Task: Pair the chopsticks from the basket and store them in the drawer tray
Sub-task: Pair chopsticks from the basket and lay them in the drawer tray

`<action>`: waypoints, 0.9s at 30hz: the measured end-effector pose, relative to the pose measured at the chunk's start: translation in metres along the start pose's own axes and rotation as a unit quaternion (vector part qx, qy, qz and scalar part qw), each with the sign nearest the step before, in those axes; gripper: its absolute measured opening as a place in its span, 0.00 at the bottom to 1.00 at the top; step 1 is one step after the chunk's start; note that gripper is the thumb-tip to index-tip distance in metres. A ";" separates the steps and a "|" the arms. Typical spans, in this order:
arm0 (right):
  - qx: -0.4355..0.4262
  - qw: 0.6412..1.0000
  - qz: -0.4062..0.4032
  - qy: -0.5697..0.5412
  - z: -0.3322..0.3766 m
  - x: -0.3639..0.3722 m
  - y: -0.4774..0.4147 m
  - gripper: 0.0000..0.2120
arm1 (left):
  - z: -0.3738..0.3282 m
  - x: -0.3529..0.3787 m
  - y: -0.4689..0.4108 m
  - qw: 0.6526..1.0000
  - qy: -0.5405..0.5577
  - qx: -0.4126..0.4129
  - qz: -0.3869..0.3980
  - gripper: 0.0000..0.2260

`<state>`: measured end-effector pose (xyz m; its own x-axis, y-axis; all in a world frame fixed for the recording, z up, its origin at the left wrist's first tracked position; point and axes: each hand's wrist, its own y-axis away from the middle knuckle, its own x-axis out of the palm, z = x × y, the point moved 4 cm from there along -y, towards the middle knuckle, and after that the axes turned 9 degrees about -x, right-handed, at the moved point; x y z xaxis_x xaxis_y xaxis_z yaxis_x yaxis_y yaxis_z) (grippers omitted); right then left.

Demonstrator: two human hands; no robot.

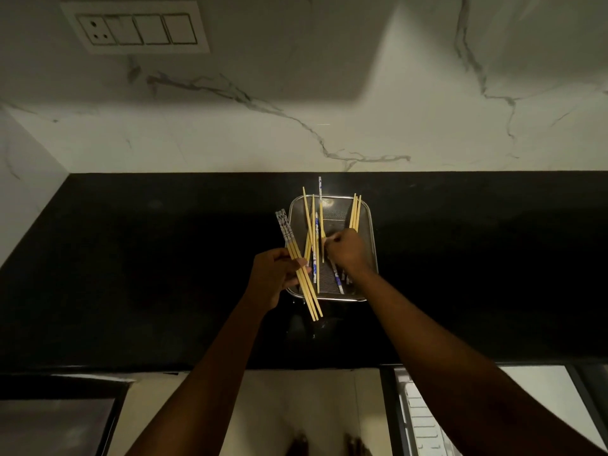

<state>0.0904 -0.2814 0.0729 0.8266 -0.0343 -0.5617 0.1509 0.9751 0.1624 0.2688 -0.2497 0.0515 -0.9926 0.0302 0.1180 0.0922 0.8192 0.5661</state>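
Observation:
A metal mesh basket [371,225] stands on the black counter near the back wall. Several loose chopsticks [312,225] lie in it, some plain wood, some with blue and white patterned ends. My left hand [273,278] is at the basket's left edge and grips a bundle of patterned-top chopsticks [297,261] that slant from upper left to lower right. My right hand [345,251] is over the basket's middle and pinches a single wooden chopstick [322,222]. Three more plain chopsticks [355,213] stick out behind its knuckles; I cannot tell whether it holds them.
The black counter [148,274] runs the full width under a white marble wall with a switch plate [136,28] at the upper left. At the lower right an open drawer shows a white tray [424,419] below the counter's front edge.

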 end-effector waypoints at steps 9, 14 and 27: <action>0.014 0.998 0.004 0.057 0.014 0.012 -0.047 0.10 | 0.000 -0.001 0.005 1.000 -0.006 -0.013 -0.005 0.08; 0.011 0.999 -0.031 0.042 0.010 0.005 -0.037 0.11 | -0.007 -0.006 0.009 1.000 0.003 -0.005 -0.005 0.07; -0.096 0.991 0.064 -0.067 -0.004 -0.024 0.097 0.11 | -0.007 0.027 0.015 1.000 -0.011 0.011 0.024 0.10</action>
<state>0.0826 -0.1851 0.0991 0.8984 0.0768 -0.4323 -0.0556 0.9966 0.0615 0.2436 -0.2407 0.0687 -0.9885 0.0833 0.1262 0.1390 0.8286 0.5423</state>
